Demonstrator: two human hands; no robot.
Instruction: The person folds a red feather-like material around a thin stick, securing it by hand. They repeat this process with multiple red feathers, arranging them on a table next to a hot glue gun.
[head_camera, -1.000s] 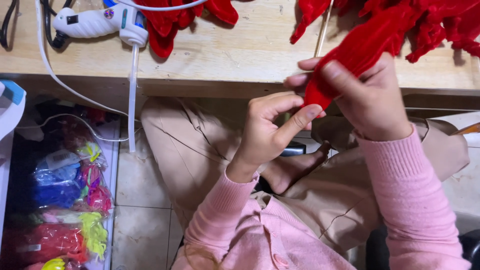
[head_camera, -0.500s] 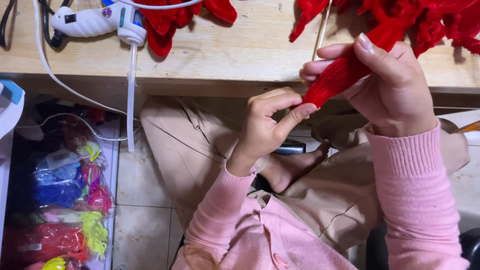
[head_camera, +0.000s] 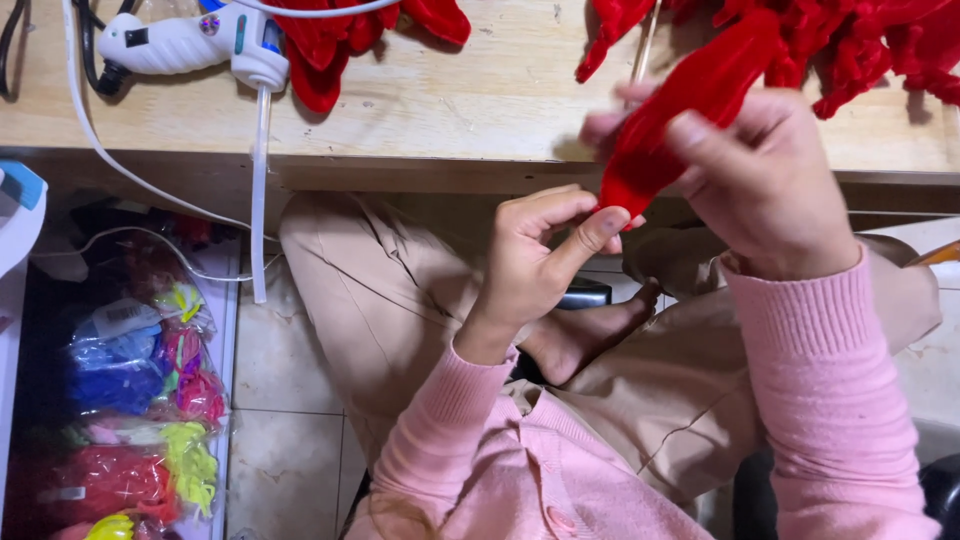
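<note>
At the bottom of the frame, pink sleeves (head_camera: 560, 470) and tan trousers (head_camera: 400, 300) are filling the view, with a bare foot (head_camera: 590, 335) tucked between the knees; at lower left, bags of coloured fuzzy material (head_camera: 120, 420) are lying in a bin; just right of centre, the left hand (head_camera: 535, 265) is pinching the lower tip of a red fuzzy petal (head_camera: 690, 110) between thumb and forefinger; to its upper right, the right hand (head_camera: 760, 180) is closing round the petal's middle; beyond them, a wooden table (head_camera: 450, 110) is crossing the top, bearing a white glue gun (head_camera: 190, 45) at upper left and a pile of red petals (head_camera: 860, 40) at upper right.
</note>
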